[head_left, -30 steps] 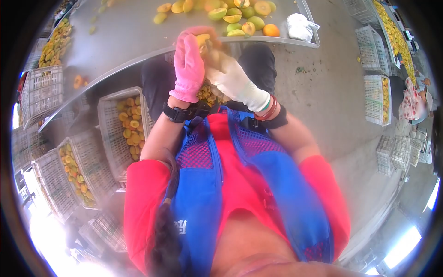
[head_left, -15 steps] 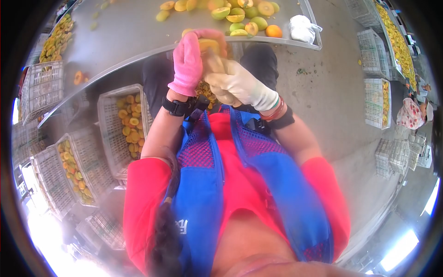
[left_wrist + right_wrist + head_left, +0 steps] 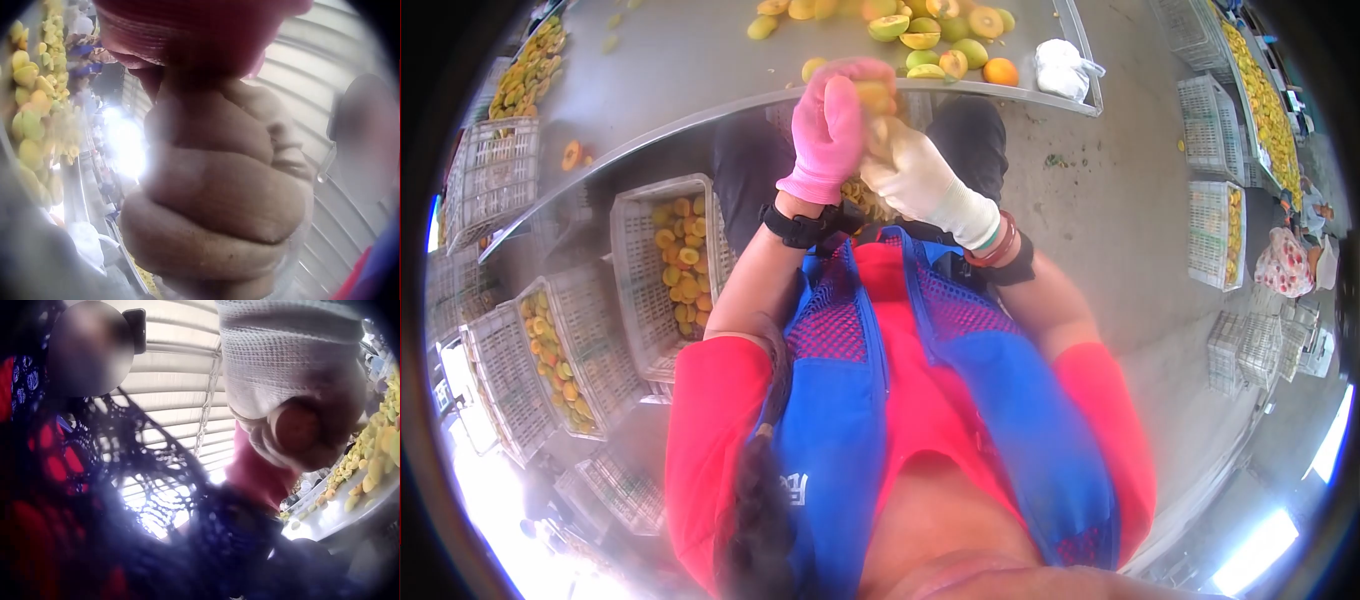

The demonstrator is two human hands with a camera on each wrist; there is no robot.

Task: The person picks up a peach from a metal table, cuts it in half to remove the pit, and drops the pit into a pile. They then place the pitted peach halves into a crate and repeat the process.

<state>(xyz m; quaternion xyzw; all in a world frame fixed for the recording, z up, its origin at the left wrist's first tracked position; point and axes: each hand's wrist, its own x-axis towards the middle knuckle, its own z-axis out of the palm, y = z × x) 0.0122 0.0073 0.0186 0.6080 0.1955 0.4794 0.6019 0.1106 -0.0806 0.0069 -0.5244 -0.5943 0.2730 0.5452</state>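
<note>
My left hand [image 3: 830, 130], in a pink glove, holds a yellow fruit [image 3: 876, 97] in its curled fingers, just in front of the table edge. The fruit is blurred and partly covered by the glove. My right hand [image 3: 920, 185], in a white glove, is drawn up close against it. In the right wrist view, the round brown end of a handle [image 3: 298, 427] sticks out of the right fist. The tool's working end is hidden between the hands. The left wrist view shows the right hand's folded fingers [image 3: 219, 194] below the pink cuff.
Whole and halved yellow-green fruits [image 3: 922, 40] lie on the metal table [image 3: 690, 70], with an orange fruit [image 3: 1000, 71] and a white plastic bag [image 3: 1062, 70] near its right corner. A crate [image 3: 632, 255] of fruit halves stands at my left, with more crates [image 3: 1208, 125] far right.
Both hands stay together and shift slightly right in the view. The fruit turns a little within the left hand, and the right hand moves slightly against it. The table and crates shift slightly in view.
</note>
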